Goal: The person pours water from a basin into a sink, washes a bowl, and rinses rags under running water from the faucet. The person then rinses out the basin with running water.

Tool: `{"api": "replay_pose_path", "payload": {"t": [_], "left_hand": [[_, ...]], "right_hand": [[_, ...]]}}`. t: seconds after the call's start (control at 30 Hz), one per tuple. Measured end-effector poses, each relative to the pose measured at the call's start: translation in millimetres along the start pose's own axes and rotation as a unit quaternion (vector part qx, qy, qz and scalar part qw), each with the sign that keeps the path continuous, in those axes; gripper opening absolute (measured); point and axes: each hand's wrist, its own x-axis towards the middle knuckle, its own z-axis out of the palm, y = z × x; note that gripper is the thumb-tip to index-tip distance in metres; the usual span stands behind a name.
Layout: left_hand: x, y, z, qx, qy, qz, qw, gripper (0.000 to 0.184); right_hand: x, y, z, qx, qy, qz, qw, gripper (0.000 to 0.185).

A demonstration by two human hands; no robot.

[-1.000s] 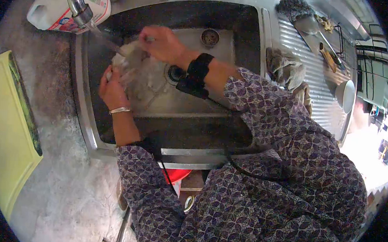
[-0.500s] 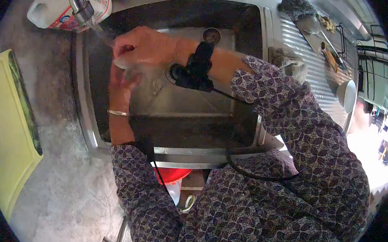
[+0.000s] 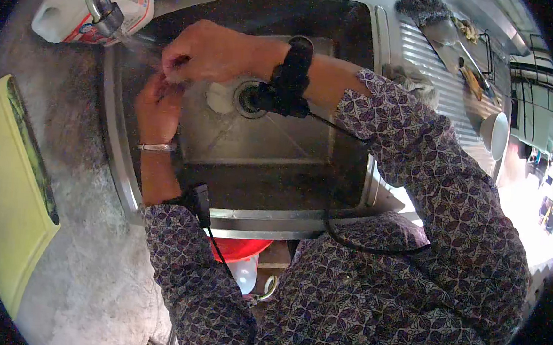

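Note:
My right hand point(image 3: 201, 53) is closed over the upper left of the metal sink point(image 3: 259, 149), beside water running from the tap point(image 3: 99, 3). Just below it my left hand point(image 3: 158, 108) is closed too, and the fingers of both hands meet. Whatever lies between them is hidden and too small to make out. On the sink floor, a pale patch point(image 3: 219, 98) lies left of the drain point(image 3: 249, 99).
A white jug point(image 3: 57, 13) stands behind the tap. At the far left lies a yellow-green board point(image 3: 5, 198). Right of the sink are a crumpled cloth point(image 3: 417, 89), a bowl point(image 3: 496, 136) and a wooden-handled tool point(image 3: 470, 82) on the ridged drainboard point(image 3: 445, 104).
My right hand has moved left, and up slightly, towards the tap water. The pale item seen between the hands a second ago no longer shows there; a pale patch shows near the drain.

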Motion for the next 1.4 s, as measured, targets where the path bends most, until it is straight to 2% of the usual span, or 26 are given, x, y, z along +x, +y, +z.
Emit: {"api": "replay_pose_path", "payload": {"t": [0.07, 0.1, 0.17, 0.2, 0.27, 0.4, 0.5, 0.53, 0.57, 0.6, 0.63, 0.67, 0.7, 0.77, 0.9, 0.97, 1.0, 1.03, 1.07, 1.1, 1.2, 1.27, 1.3, 1.33, 1.37, 1.4], "left_hand": [[0, 1, -12, 0.270, 0.053, -0.060, 0.960, 0.027], [-3, 3, -12, 0.270, 0.053, -0.060, 0.959, 0.027], [-6, 9, -11, 0.282, 0.075, 0.135, 0.947, 0.025], [-7, 13, -7, 0.282, 0.075, 0.135, 0.947, 0.025], [-9, 22, 2, 0.103, 0.062, 0.123, 0.985, 0.020], [-10, -1, -18, 0.102, 0.114, 0.065, 0.986, 0.021], [-18, -21, -39, 0.183, 0.109, 0.046, 0.976, 0.021], [-25, -21, -39, 0.266, 0.112, -0.004, 0.957, 0.020], [-31, -21, -40, 0.347, 0.114, -0.055, 0.929, 0.020], [-32, -25, -42, 0.347, 0.114, -0.055, 0.929, 0.020], [-33, -29, -46, 0.422, 0.078, -0.024, 0.903, 0.020], [-34, -33, -47, 0.494, 0.042, 0.007, 0.868, 0.021], [-33, -37, -45, 0.494, 0.042, 0.007, 0.868, 0.021], [-30, -42, -37, 0.313, 0.123, 0.024, 0.942, 0.021], [-21, -20, -19, 0.252, 0.073, -0.045, 0.964, 0.023], [-18, -4, 1, 0.325, 0.043, 0.171, 0.929, 0.025], [-15, -6, 3, 0.326, 0.042, 0.171, 0.929, 0.025], [-11, -9, 6, 0.296, 0.100, 0.187, 0.931, 0.027], [-10, -11, 7, 0.265, 0.156, 0.202, 0.930, 0.029], [-9, -13, 5, 0.266, 0.156, 0.202, 0.930, 0.029], [-6, -21, -4, 0.202, 0.147, 0.150, 0.957, 0.035], [-6, -30, -5, 0.121, 0.053, 0.041, 0.990, 0.044], [-5, -23, -3, 0.121, 0.053, 0.041, 0.990, 0.044], [-5, -10, 2, 0.140, 0.059, -0.034, 0.988, 0.043], [-5, -3, 7, 0.159, 0.064, -0.108, 0.979, 0.042], [-3, -2, 11, 0.159, 0.063, -0.108, 0.979, 0.042]], "right_hand": [[-1, -4, -6, -0.001, 0.004, 0.016, 1.000, 0.020], [-2, -3, -7, -0.003, 0.007, 0.032, 0.999, 0.022], [-10, 13, 3, -0.048, -0.005, 0.055, 0.997, 0.022], [-15, 22, 10, -0.093, -0.017, 0.078, 0.992, 0.023], [-28, 31, 16, -0.084, -0.018, 0.102, 0.991, 0.024], [-34, 39, 6, -0.057, 0.022, 0.152, 0.987, 0.024], [-23, 32, -7, 0.016, 0.010, 0.176, 0.984, 0.026], [-21, 36, -4, 0.017, 0.010, 0.176, 0.984, 0.026], [-18, 41, -1, 0.005, 0.016, 0.125, 0.992, 0.026], [-15, 38, -2, -0.007, 0.022, 0.073, 0.997, 0.026], [-16, 35, -3, -0.007, 0.022, 0.073, 0.997, 0.026], [-18, 32, -5, 0.012, 0.019, 0.148, 0.989, 0.027], [-19, 29, -6, 0.030, 0.016, 0.222, 0.974, 0.029], [-15, 31, -5, 0.022, 0.023, 0.244, 0.969, 0.030], [-6, 40, 29, -0.024, 0.068, 0.280, 0.957, 0.029], [-4, 28, 37, 0.010, 0.084, 0.258, 0.962, 0.027], [-3, 20, 37, 0.057, 0.087, 0.231, 0.967, 0.025], [-1, 15, 32, 0.057, 0.087, 0.231, 0.967, 0.025], [0, 10, 26, 0.056, 0.045, 0.194, 0.978, 0.023], [0, 6, 22, 0.054, 0.002, 0.155, 0.986, 0.021], [1, -6, 25, 0.153, -0.010, 0.103, 0.983, 0.019], [1, -4, 23, 0.106, 0.011, 0.090, 0.990, 0.018], [1, -1, 22, 0.059, 0.032, 0.076, 0.995, 0.018], [-4, 5, 21, 0.059, 0.032, 0.076, 0.995, 0.018], [-11, 11, 18, 0.040, 0.130, 0.132, 0.982, 0.018], [-18, 23, 17, 0.020, 0.225, 0.187, 0.956, 0.018]]}}
